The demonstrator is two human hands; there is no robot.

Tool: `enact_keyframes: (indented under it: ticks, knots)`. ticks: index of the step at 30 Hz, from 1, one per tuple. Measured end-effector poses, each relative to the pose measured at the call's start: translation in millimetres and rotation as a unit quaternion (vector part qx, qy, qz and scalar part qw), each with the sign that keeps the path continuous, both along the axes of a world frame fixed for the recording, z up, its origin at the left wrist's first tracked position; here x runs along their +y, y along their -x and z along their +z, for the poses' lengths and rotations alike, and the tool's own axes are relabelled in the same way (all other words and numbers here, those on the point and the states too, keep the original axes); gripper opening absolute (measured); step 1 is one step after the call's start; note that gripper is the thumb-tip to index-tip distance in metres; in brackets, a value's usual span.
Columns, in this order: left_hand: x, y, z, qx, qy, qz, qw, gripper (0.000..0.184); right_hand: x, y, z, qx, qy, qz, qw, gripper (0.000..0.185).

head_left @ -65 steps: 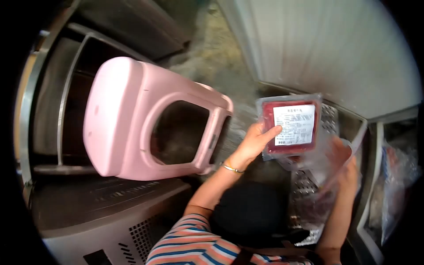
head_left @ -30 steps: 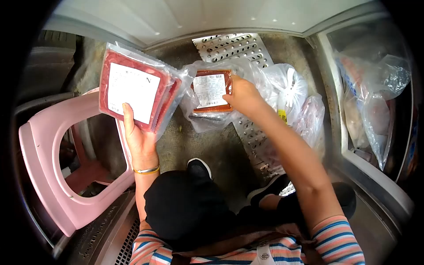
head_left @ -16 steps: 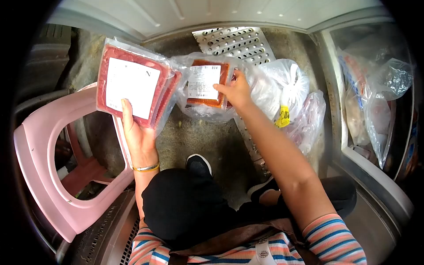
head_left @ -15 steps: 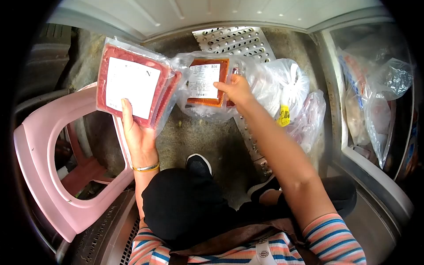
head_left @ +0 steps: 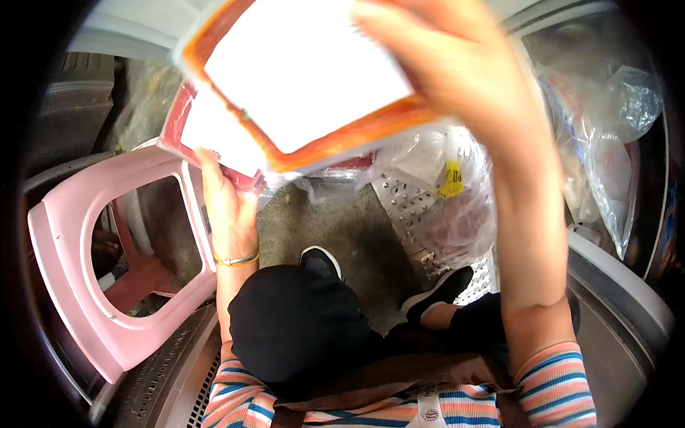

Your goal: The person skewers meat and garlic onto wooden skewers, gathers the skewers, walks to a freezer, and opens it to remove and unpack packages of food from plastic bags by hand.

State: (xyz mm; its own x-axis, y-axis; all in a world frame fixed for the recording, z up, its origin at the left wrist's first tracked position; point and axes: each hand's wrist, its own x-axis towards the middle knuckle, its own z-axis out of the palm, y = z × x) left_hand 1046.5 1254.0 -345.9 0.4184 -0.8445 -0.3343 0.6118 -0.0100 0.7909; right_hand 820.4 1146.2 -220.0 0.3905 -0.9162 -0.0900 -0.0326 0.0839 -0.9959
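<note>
My left hand (head_left: 232, 207) is closed on sealed packs of red meat (head_left: 173, 123), thumb across the white label. Raised close to the camera, an orange-red sealed food pack (head_left: 357, 135) carries a large, overexposed white label. My right hand (head_left: 457, 68), blurred by motion, grips this pack at its right side. The pack overlaps the meat packs and hides much of them; I cannot tell whether they touch. Below it, a clear plastic bag (head_left: 339, 182) with something dark red inside lies on the floor.
A pink plastic stool (head_left: 61, 228) lies tipped on the left. Clear bags, one with a yellow label (head_left: 451, 180), rest on a perforated metal plate (head_left: 396, 210). On the right, an open compartment holds plastic-bagged items (head_left: 606, 157). My shoes (head_left: 439, 292) are on the floor.
My right hand has lifted the orange-red pack from the floor bag up toward the camera, over the meat packs. My left hand stays almost in place, still holding the meat packs.
</note>
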Motion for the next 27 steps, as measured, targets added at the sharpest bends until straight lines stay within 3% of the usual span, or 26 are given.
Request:
enact_keyframes:
  ticks: [1,2,3,4,5,7,10,11,13,14,16,19,23,24,25,27]
  knots:
    - [-0.3,-2.9,-4.2,0.073,0.043,-0.025,0.996,0.062,-2.6,-17.6,-14.8,0.109,0.129,0.008,0.986,0.035]
    - [-1.6,-1.9,-3.9,0.063,0.076,-0.044,0.994,0.073,-3.8,-33.1,-27.7,0.215,0.255,0.016,0.942,0.032]
    - [-0.9,-2.0,-1.1,0.143,0.138,-0.085,0.976,0.08,-2.8,-45.2,-36.3,0.187,0.269,0.021,0.945,0.031]
    - [-1.0,3.4,6.3,0.071,0.105,-0.066,0.99,0.076,1.7,-55.5,-39.8,0.175,0.247,0.038,0.952,0.03]
    - [-0.8,8.4,11.4,-0.001,0.072,-0.048,0.996,0.073,2.5,-63.3,-42.3,0.22,0.306,0.054,0.925,0.035]
    - [3.1,-1.5,3.9,0.034,0.046,-0.039,0.998,0.069,3.9,-66.3,-32.2,0.236,0.282,0.092,0.926,0.041]
    - [8.3,-16.6,3.3,0.089,0.031,-0.01,0.996,0.062,-14.1,-34.7,-51.2,0.156,0.189,0.031,0.969,0.04]
    - [8.8,-21.7,4.4,0.106,0.041,0.007,0.993,0.06,-17.0,-14.4,-56.3,0.278,0.222,0.088,0.93,0.034]
    - [8.3,-35.3,1.1,0.114,0.067,0.022,0.991,0.058,-7.3,4.0,-103.7,0.397,0.139,0.129,0.898,0.022]
    - [7.3,-36.8,3.4,0.124,0.073,0.027,0.989,0.058,-3.0,10.4,-116.5,0.419,0.104,0.176,0.885,0.02]
    - [7.4,-43.2,1.8,0.131,0.08,0.038,0.987,0.058,5.6,18.1,-149.7,0.422,0.043,0.164,0.891,0.022]
    - [8.3,-45.9,-2.2,0.098,0.05,0.069,0.992,0.055,20.2,10.7,-195.2,0.397,0.107,0.132,0.902,0.025]
    - [8.4,-43.7,0.6,0.111,0.058,0.064,0.99,0.055,21.3,-10.8,-195.3,0.42,0.123,0.16,0.885,0.052]
    - [8.1,-43.7,1.8,0.11,0.059,0.053,0.991,0.054,16.6,-13.9,-203.4,0.456,0.11,0.212,0.857,0.076]
    - [8.6,-44.8,1.8,0.108,0.061,0.042,0.991,0.054,18.9,-16.6,-210.3,0.457,0.107,0.211,0.857,0.076]
    - [12.4,-54.1,-3.0,0.117,0.06,0.046,0.99,0.058,23.0,-21.9,-219.1,0.505,0.167,0.158,0.832,0.095]
